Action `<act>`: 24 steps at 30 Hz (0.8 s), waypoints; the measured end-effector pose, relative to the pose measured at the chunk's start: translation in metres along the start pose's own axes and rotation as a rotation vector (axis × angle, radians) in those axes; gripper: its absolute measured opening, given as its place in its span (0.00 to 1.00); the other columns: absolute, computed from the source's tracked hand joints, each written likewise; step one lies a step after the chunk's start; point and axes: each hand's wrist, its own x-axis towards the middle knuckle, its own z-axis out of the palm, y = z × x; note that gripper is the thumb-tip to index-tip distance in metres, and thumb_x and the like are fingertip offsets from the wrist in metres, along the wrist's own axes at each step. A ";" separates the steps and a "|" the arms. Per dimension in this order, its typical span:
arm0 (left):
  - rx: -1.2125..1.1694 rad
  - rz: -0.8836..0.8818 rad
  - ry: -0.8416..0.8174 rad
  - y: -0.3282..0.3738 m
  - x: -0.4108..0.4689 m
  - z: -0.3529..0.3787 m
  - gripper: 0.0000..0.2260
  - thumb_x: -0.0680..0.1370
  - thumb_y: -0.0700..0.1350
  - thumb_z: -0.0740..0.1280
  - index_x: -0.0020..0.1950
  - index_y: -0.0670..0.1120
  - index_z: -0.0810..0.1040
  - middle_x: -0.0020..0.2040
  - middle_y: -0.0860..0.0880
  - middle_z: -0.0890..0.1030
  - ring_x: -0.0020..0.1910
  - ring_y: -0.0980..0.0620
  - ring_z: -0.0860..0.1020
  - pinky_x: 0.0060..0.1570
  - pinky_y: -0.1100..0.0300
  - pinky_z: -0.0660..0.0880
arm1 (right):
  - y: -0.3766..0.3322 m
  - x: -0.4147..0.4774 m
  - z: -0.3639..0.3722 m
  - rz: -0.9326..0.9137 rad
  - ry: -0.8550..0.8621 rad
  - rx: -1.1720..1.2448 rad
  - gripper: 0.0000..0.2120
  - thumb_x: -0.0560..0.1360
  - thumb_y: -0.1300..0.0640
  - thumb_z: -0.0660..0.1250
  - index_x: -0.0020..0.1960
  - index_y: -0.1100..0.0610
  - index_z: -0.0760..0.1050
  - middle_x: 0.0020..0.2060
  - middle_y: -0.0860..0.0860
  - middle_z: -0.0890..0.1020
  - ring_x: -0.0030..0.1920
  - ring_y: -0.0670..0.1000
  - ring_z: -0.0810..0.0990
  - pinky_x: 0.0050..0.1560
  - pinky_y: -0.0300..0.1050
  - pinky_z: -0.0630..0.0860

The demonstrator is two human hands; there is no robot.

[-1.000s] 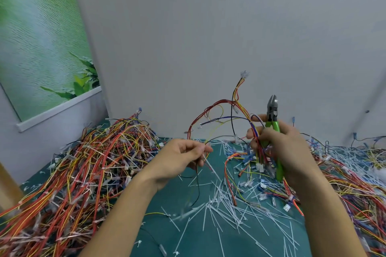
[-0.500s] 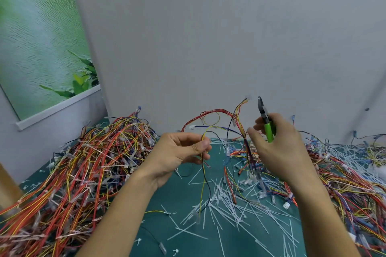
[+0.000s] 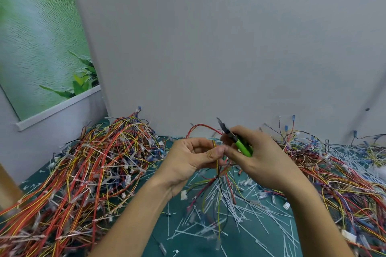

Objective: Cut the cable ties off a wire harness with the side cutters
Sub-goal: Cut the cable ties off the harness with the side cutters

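Wire harness (image 3: 217, 177): pinched centre-frame by left hand (image 3: 192, 158), strands hung straight down.
Side cutters (image 3: 242, 147): gripped in right hand (image 3: 265, 162), tips pointed upper left, just above the pinch.

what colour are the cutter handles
Bright green. The head view shows the cutters gripped in the right hand.

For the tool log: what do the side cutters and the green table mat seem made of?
Side cutters: the dark, dull head looks like steel. The bright green handles are smooth with a slight sheen, probably plastic or rubber sleeves. Table mat: teal, flat and matte, likely rubber or vinyl; the picture cannot settle which.
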 end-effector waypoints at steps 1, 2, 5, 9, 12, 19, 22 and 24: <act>-0.005 -0.006 -0.002 -0.002 0.000 0.002 0.15 0.62 0.44 0.80 0.44 0.38 0.84 0.40 0.40 0.85 0.36 0.48 0.85 0.39 0.61 0.82 | 0.001 0.000 -0.001 -0.001 -0.025 0.008 0.06 0.79 0.48 0.71 0.53 0.47 0.79 0.43 0.44 0.84 0.43 0.44 0.82 0.44 0.41 0.77; -0.008 -0.010 -0.002 -0.004 0.000 0.004 0.15 0.62 0.44 0.79 0.43 0.39 0.84 0.39 0.40 0.85 0.35 0.49 0.85 0.39 0.61 0.81 | 0.002 0.000 -0.002 -0.001 -0.047 0.031 0.04 0.79 0.49 0.71 0.53 0.47 0.80 0.43 0.45 0.84 0.43 0.45 0.82 0.45 0.42 0.77; -0.010 -0.015 0.000 -0.010 0.001 0.009 0.17 0.63 0.45 0.78 0.46 0.38 0.82 0.38 0.42 0.85 0.35 0.50 0.84 0.39 0.62 0.81 | 0.003 -0.001 -0.008 0.039 -0.110 0.128 0.03 0.80 0.51 0.71 0.53 0.47 0.80 0.44 0.46 0.85 0.45 0.46 0.83 0.47 0.41 0.77; -0.034 -0.088 -0.034 -0.021 0.001 0.017 0.13 0.68 0.46 0.76 0.47 0.39 0.81 0.37 0.44 0.83 0.36 0.51 0.83 0.40 0.61 0.80 | 0.007 -0.002 -0.012 0.078 -0.183 0.164 0.03 0.80 0.55 0.71 0.53 0.49 0.81 0.42 0.45 0.85 0.42 0.41 0.81 0.44 0.35 0.75; -0.180 -0.192 -0.137 -0.027 0.000 0.023 0.10 0.74 0.45 0.72 0.50 0.40 0.79 0.38 0.47 0.81 0.37 0.52 0.80 0.40 0.61 0.78 | 0.009 -0.002 -0.014 0.121 -0.201 0.268 0.05 0.80 0.61 0.70 0.54 0.53 0.81 0.38 0.47 0.84 0.38 0.43 0.78 0.41 0.38 0.74; -0.452 -0.319 -0.296 -0.029 -0.005 0.033 0.06 0.78 0.47 0.69 0.48 0.45 0.78 0.40 0.51 0.73 0.36 0.55 0.74 0.36 0.61 0.69 | 0.009 -0.005 -0.019 0.154 -0.208 0.411 0.02 0.77 0.57 0.72 0.50 0.53 0.80 0.38 0.50 0.82 0.38 0.49 0.76 0.41 0.43 0.74; -0.486 -0.332 -0.309 -0.027 -0.008 0.035 0.05 0.79 0.46 0.67 0.48 0.45 0.77 0.39 0.51 0.73 0.37 0.54 0.73 0.36 0.61 0.68 | 0.007 -0.005 -0.020 0.140 -0.211 0.431 0.03 0.74 0.53 0.70 0.47 0.51 0.80 0.38 0.50 0.82 0.40 0.49 0.77 0.43 0.43 0.73; -0.498 -0.319 -0.305 -0.026 -0.009 0.036 0.05 0.80 0.46 0.67 0.49 0.45 0.77 0.39 0.51 0.72 0.37 0.54 0.72 0.36 0.61 0.67 | 0.007 -0.005 -0.019 0.125 -0.195 0.453 0.02 0.74 0.54 0.70 0.46 0.52 0.79 0.39 0.53 0.81 0.41 0.52 0.77 0.46 0.48 0.72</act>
